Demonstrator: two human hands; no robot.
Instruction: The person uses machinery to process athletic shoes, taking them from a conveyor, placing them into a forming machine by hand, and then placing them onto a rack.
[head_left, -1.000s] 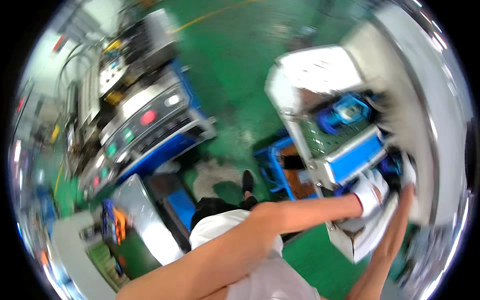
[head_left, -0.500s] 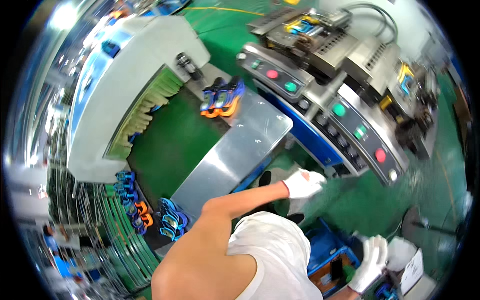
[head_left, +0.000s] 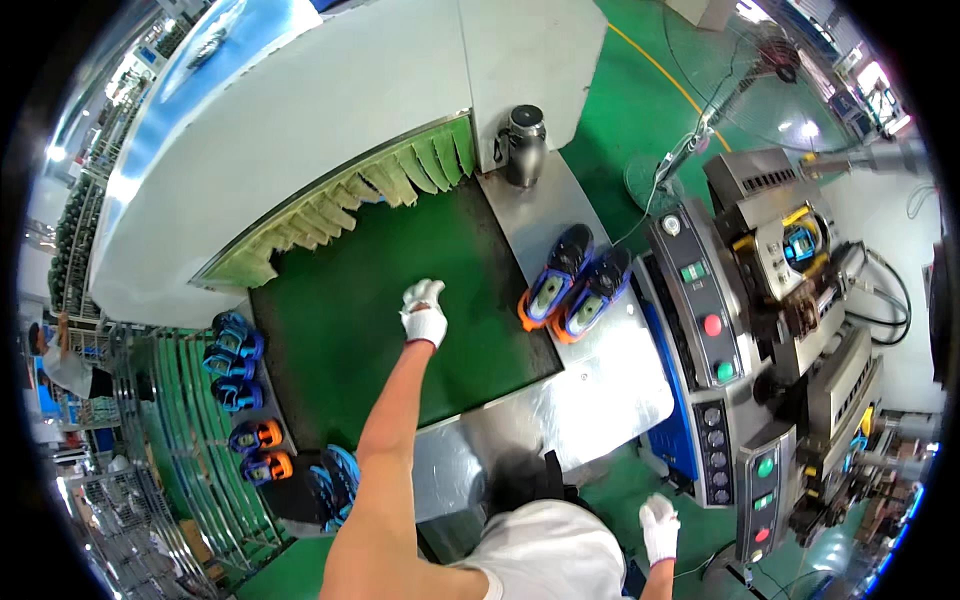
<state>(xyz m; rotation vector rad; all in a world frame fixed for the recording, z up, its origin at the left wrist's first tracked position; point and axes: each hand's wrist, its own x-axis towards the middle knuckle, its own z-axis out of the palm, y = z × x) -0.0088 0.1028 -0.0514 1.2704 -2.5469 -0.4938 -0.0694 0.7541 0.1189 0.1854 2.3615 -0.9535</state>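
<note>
My left hand [head_left: 424, 312], in a white glove, reaches out over the green conveyor belt [head_left: 345, 350]. Its fingers are loosely bent and a little apart, and nothing shows in them. My right hand [head_left: 659, 527], also white-gloved, hangs low beside the machine at the right, fingers half curled with nothing visible in them. On the metal ledge right of the belt stands a pair of black, blue and orange sports shoes [head_left: 575, 285]. Blue shoes [head_left: 232, 347], orange-and-blue shoes [head_left: 262, 450] and another blue pair [head_left: 335, 485] line the belt's left edge.
A pale machine housing [head_left: 300, 130] with a green strip curtain [head_left: 360, 190] spans the belt's far end. A steel flask [head_left: 525, 145] stands on the ledge. Right are a button-panelled machine [head_left: 700, 300] and a standing fan [head_left: 690, 140]; left, a metal rack [head_left: 200, 440].
My view has turned toward the belt. My left hand has moved from beside the metal table's near side out over the belt. My right hand's fingers are less spread.
</note>
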